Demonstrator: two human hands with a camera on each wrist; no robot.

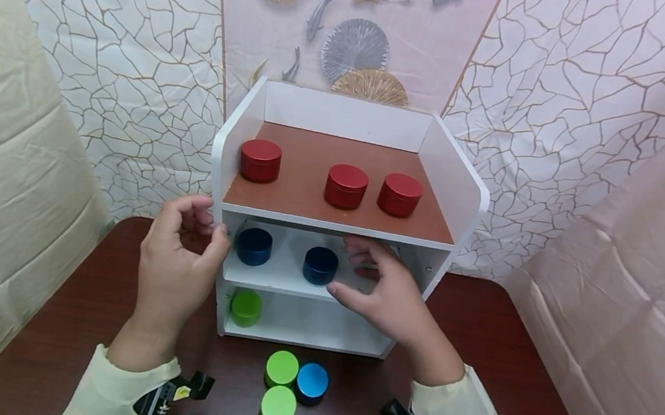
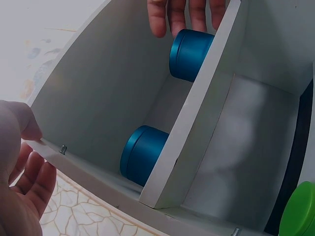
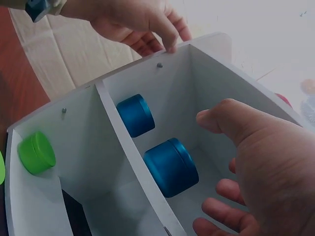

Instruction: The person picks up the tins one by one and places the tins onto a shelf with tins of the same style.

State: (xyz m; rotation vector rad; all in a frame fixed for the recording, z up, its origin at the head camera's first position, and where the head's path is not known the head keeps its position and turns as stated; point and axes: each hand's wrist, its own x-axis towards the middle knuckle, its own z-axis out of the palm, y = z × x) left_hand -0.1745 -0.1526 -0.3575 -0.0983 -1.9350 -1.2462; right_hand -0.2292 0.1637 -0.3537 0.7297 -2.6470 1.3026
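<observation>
My right hand [image 1: 387, 292] reaches to the middle shelf with fingers spread and nothing between them, beside a dark blue round tin [image 1: 320, 266]. Another blue tin [image 1: 254, 247] stands on the same shelf, close to the left wall. At the left edge of the white shelf unit [image 1: 302, 339] is my left hand [image 1: 176, 264], its fingers loosely bent and the thumb at the panel edge. In the left wrist view, that thumb and the fingers sit on either side of the panel edge. A green tin [image 1: 246, 308] stands at the left of the bottom shelf.
On the brown top shelf stand three red tins [image 1: 346, 187]. In front of the unit, two green tins [image 1: 277, 407] and a blue tin [image 1: 312, 382] are grouped on the dark red-brown table [image 1: 513, 371]. Patterned cloth [image 1: 570, 127] hangs behind.
</observation>
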